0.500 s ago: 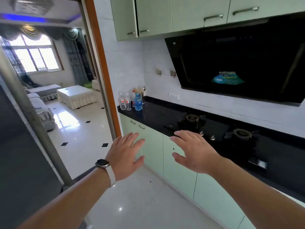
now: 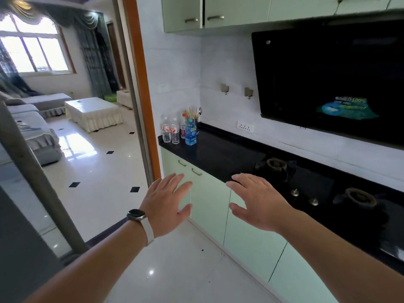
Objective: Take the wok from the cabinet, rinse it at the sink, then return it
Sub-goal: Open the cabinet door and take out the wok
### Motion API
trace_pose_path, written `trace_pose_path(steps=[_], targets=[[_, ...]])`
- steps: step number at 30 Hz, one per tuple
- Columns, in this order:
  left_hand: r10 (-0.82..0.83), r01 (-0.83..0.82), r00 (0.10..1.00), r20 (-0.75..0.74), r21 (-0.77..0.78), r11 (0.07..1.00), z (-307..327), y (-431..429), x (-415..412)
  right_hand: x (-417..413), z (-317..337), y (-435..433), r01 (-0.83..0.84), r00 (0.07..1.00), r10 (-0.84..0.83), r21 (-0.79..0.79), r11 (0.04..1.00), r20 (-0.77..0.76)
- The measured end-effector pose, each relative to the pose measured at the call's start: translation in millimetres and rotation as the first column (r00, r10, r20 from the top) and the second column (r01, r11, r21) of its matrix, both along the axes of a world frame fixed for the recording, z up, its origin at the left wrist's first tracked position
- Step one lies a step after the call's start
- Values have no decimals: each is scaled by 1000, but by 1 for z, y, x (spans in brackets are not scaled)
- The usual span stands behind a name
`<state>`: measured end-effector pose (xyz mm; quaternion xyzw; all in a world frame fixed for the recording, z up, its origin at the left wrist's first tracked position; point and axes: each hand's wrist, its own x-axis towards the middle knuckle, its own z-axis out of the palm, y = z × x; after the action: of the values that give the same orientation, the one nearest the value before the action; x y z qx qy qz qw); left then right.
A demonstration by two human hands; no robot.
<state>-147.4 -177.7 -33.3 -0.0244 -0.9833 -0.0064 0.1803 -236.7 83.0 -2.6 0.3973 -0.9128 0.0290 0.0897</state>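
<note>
Pale green lower cabinets [image 2: 209,206] run under a black countertop [image 2: 220,154], all doors closed. More green cabinets [image 2: 236,12] hang above, also closed. No wok and no sink are in view. My left hand [image 2: 168,204], with a watch on the wrist, is held out palm down, fingers spread, in front of the lower cabinet doors. My right hand [image 2: 260,204] hovers the same way beside it, near the counter's front edge. Both hands hold nothing.
A gas hob with two burners [image 2: 277,165] is set in the counter, under a black range hood [image 2: 328,84]. Bottles [image 2: 190,132] and a utensil holder stand at the counter's far left end. A doorway on the left opens to a living room with a tiled floor [image 2: 91,171].
The view has shifted closer to the counter and slightly down. Both hands stay outstretched and open, in much the same pose.
</note>
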Motion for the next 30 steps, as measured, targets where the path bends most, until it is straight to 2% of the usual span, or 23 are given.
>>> trace_pose_path(steps=[8, 19, 30], targets=[[7, -7, 1000, 10, 20, 1000, -8, -99, -71, -64, -9, -98, -3, 1000, 3, 6, 1000, 13], [75, -77, 995, 73, 37, 996, -39, -175, -122, -143, -38, -187, -97, 994, 97, 11, 995, 53], [150, -157, 967, 206, 16, 988, -68, -232, -247, -295, -90, -257, -166, 973, 165, -10, 986, 161]])
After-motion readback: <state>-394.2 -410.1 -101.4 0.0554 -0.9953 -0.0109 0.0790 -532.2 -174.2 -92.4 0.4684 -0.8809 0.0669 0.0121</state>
